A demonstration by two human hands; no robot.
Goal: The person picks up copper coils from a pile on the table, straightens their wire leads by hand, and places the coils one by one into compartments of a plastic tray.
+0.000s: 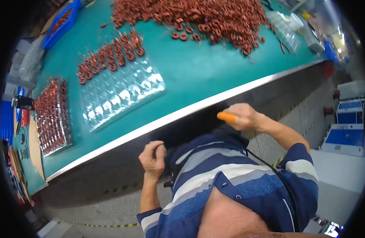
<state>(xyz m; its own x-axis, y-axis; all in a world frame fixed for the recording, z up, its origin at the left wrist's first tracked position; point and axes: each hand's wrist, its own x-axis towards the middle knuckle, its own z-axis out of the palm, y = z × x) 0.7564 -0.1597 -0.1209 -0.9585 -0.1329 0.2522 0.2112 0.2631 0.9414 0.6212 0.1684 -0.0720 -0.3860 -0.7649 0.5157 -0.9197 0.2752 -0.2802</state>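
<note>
My left hand (152, 158) hangs just off the table's front edge, its fingers curled in with nothing visible between them. Further right, my right hand (242, 117) is closed too, also beyond the edge, with an orange cover (226, 117) on one finger. Neither touches the table. A clear plastic tray (123, 93) lies on the green table (190, 75), its far rows filled with small red-brown coils (113, 63) and its near pockets bare. At the left sits a packed tray of coils (51, 115). A large heap of coils (198, 16) spreads across the back.
A blue bin (62, 23) stands at the back left. Pliers with red handles (283, 47) and clear plastic packaging (285, 29) lie at the right. The table's pale front edge (190, 109) runs diagonally. Blue-topped equipment (345, 137) is at the far right.
</note>
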